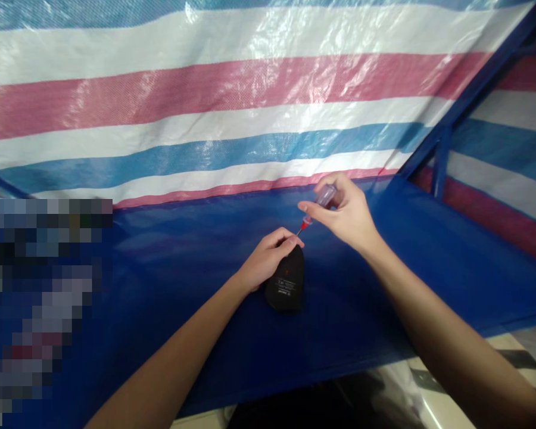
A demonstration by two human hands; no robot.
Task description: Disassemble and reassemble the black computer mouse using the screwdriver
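Observation:
A black computer mouse (pixel 287 283), oval with small white print and a red mark on its upturned underside, is at the middle of the blue surface. My left hand (pixel 272 253) is closed around its far left side, thumb and fingers at the far end. In my right hand (pixel 346 211), above and to the right, is a screwdriver (pixel 325 195) with a clear purplish handle and a red collar. Its thin shaft slants down to the mouse's far end, beside my left fingertips. Whether the tip sits in a screw is too small to tell.
The blue shelf surface (pixel 170 268) runs under both arms, its front edge near my body. Striped plastic sheeting (pixel 205 89) hangs behind it. A blue metal frame (pixel 442 161) stands at the right. Part of the left side is blurred out.

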